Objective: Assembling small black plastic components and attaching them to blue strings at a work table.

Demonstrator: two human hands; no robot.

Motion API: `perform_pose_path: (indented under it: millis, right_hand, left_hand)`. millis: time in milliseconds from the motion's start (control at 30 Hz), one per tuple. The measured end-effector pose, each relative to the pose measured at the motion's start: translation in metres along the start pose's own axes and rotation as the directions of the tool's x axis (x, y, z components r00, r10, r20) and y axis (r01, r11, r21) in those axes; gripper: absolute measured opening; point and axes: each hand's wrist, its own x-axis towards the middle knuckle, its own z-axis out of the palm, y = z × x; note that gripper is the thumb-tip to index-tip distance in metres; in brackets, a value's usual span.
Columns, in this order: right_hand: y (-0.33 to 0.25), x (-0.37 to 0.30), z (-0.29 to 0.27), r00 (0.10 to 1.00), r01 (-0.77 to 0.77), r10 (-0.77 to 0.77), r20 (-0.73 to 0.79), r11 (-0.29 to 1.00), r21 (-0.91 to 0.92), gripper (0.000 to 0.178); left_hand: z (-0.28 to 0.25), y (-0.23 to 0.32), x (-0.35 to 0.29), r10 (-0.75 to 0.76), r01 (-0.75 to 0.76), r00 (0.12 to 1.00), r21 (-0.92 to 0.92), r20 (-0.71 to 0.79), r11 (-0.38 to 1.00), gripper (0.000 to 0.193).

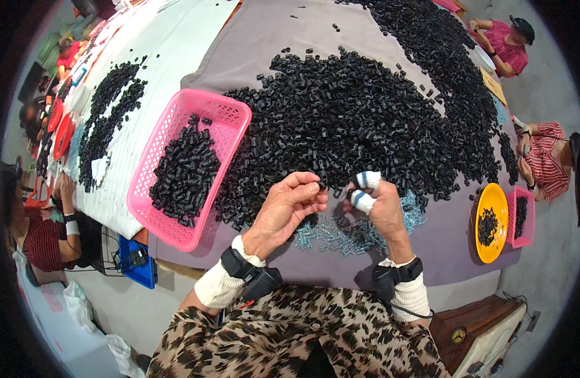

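Left hand: thumb and fingers are curled toward each other near the pile's front edge; whether anything is pinched cannot be told.
Right hand: fingers are bent inward, two wrapped in white-and-blue bands; whether a piece is gripped cannot be told.
Black plastic fittings: heaped across the grey cloth, just beyond both hands.
Bluish ridged pieces: scattered beneath and between the hands.
Pink perforated basket: placed left of the hands, partly filled with black fittings.
Yellow oval dish: set at far right, black pieces held inside.
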Motion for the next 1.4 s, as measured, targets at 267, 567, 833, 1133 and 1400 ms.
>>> perform_pose_path:
  millis: [267,567,833,1133,1400]
  right_hand:
    - [0.006,-0.004,-0.006,0.987,0.156,-0.16,-0.012,0.941,0.301,0.012]
    - [-0.006,-0.011,0.005,0.943,0.324,-0.316,-0.101,0.943,0.079,0.013]
    - [-0.018,-0.013,0.013,0.923,0.35,-0.372,-0.098,0.918,-0.187,0.015]
    - [-0.043,0.005,0.013,0.62,0.69,-0.726,0.297,0.324,-0.647,0.02]
    - [0.01,0.015,-0.001,0.83,0.47,-0.499,0.248,0.388,-0.793,0.012]
  left_hand:
    - [0.028,-0.005,-0.001,-0.032,0.03,0.999,0.098,0.013,0.995,0.028]
    - [0.035,-0.01,-0.001,0.007,-0.017,0.996,0.109,0.091,0.994,0.026]
    - [0.034,-0.01,-0.001,0.064,-0.076,0.991,0.102,0.114,0.992,0.025]
    - [0.037,0.014,0.004,0.148,-0.161,0.987,0.347,0.064,0.924,0.027]
    - [0.025,0.028,0.004,0.224,-0.212,0.975,0.288,-0.008,0.934,0.024]
